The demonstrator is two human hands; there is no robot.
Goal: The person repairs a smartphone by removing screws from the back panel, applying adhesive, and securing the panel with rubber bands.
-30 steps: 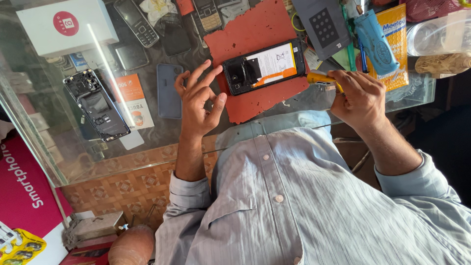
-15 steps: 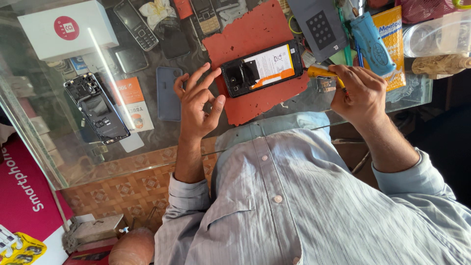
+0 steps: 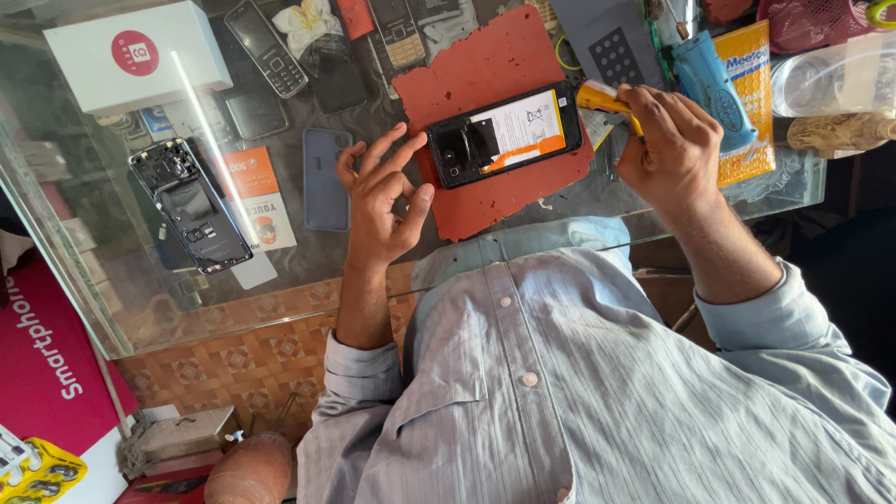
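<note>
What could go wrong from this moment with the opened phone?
1. The right hand holds the yellow tool at the end of the phone, whose battery lies bare; a slip might gouge it.
2. The left hand is open and hardly steadies the phone, so it may slide on the red mat.

A black phone (image 3: 504, 135) with a white and orange patch lies on a red mat (image 3: 485, 65); the tool (image 3: 602, 98) is yellow, the shirt (image 3: 597, 392) pale grey-blue with fine stripes, the box (image 3: 135, 56) white with a red circle, the torch (image 3: 709, 84) blue, and the tiles (image 3: 233, 364) show an orange-brown diamond pattern
</note>
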